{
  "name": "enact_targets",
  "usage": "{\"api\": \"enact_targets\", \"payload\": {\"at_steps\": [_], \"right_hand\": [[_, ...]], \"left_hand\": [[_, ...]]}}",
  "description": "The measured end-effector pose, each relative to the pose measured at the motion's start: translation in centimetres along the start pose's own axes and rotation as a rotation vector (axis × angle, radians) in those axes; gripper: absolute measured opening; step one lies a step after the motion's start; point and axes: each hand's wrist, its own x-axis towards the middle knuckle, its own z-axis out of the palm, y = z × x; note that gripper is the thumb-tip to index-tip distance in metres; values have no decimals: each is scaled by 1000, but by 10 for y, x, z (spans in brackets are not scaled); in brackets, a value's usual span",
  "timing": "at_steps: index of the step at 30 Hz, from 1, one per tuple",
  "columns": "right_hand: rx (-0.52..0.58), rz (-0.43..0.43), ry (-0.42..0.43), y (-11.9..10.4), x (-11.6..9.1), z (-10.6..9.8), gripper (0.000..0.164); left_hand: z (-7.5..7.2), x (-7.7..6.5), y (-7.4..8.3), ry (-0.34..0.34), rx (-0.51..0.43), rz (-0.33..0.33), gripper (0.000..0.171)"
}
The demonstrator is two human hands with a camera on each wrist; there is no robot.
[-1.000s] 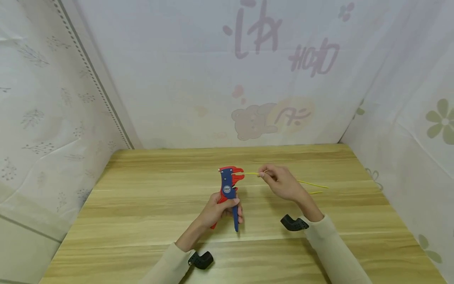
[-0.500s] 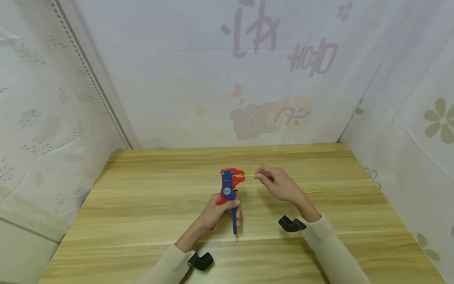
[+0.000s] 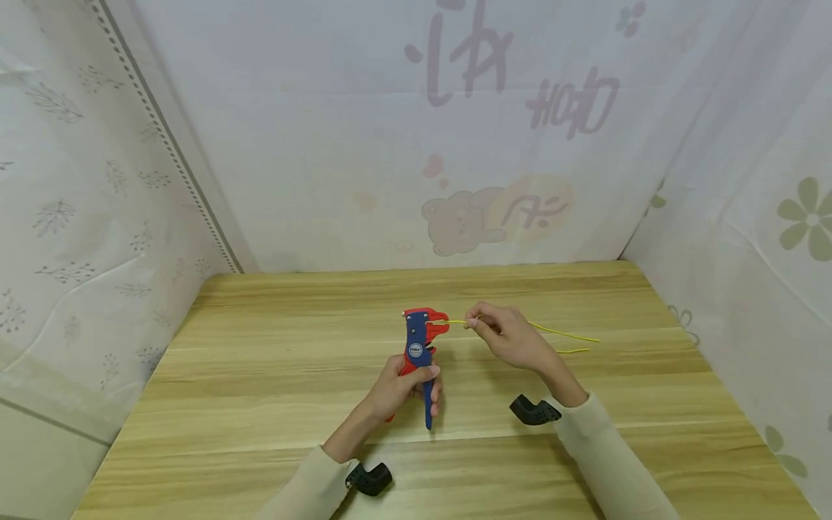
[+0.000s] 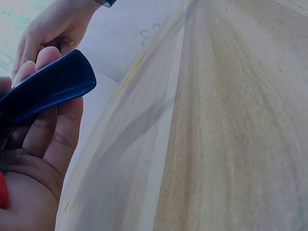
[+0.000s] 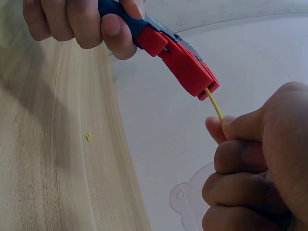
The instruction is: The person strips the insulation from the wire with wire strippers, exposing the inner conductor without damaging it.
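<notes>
Held upright in my left hand point(image 3: 396, 390) is a wire stripper point(image 3: 416, 339) with a blue body and red jaws that face right. The fingers wrap its handles, and the thumb lies across the blue handle point(image 4: 53, 89). A yellow wire point(image 5: 213, 102) is pinched between the thumb and forefinger of my right hand point(image 3: 510, 334), its other fingers curled. The wire's end enters the front of the red jaws, where its tip is hidden. In the head view a small gap shows between the jaws.
Yellow wire lengths point(image 3: 575, 351) extend along the wooden table point(image 3: 260, 375) to the right of my right hand. Two tiny yellow pieces point(image 5: 88, 136) lie on the tabletop. Patterned cloth point(image 3: 325, 144) hangs behind and at both sides.
My right hand has shifted slightly left with the wire, bringing its end further into the stripper's jaws. The stripper has dropped very slightly in view. Almost nothing moved in the last half second.
</notes>
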Motion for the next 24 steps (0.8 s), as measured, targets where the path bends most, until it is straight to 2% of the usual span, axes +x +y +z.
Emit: {"api": "enact_targets", "payload": {"at_steps": [10,17,24], "right_hand": [[1,-2,-6,-1,1,1,16],[-11,-5,-6,-1,1,3,15],[-22,-4,-5,0,1,3,15]], "left_hand": [[2,-1,1,17,1,-20,46],[1,-1,-1,26,11,7,44],[2,-1,0,38,28,-3,43]]}}
